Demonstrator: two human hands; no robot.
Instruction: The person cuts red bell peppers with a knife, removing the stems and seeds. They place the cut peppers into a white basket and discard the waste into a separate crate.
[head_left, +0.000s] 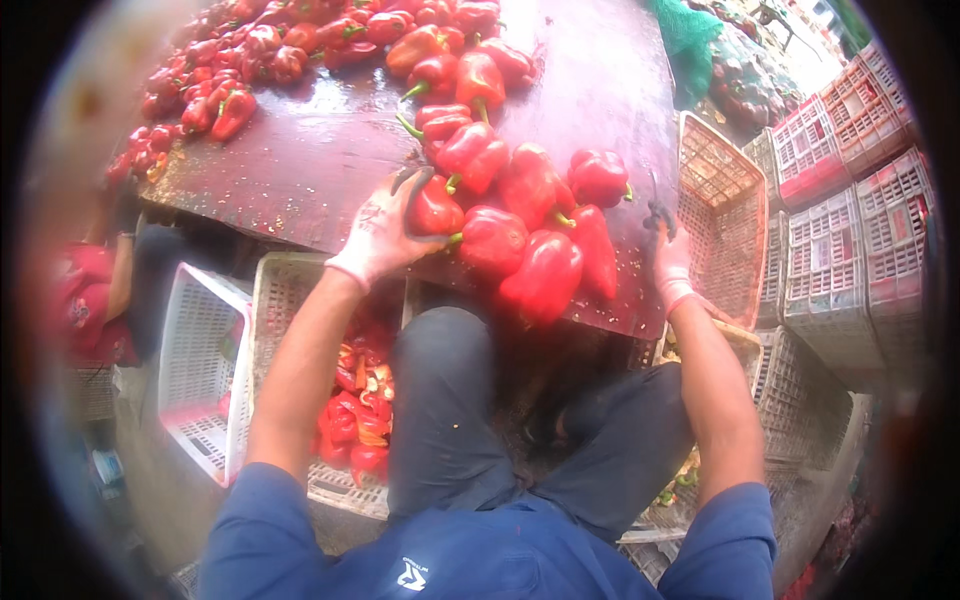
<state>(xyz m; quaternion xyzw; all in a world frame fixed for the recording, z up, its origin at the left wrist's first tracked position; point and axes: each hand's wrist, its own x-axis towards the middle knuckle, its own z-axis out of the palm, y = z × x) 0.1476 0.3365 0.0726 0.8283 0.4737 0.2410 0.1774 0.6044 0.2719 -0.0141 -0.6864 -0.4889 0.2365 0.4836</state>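
Observation:
My left hand (390, 225), in a white glove with dark fingertips, is closed around a red bell pepper (436, 207) near the front edge of the dark red tabletop (300, 180). More large red peppers (493, 241) with green stems lie just right of it, one (546, 274) overhanging the front edge. My right hand (667, 247), gloved too, is at the table's right edge; its fingers are bent around something small and dark that I cannot make out. A heap of smaller red peppers (225, 82) covers the far left of the table.
Below the table on the left, a plastic crate (349, 487) holds cut red peppers, beside a white crate (244, 382). An orange-stained crate (724, 150) leans at the right edge, with stacked crates (829, 255) beyond. Another person (94, 300) is at the far left. Green netting (686, 45) hangs behind.

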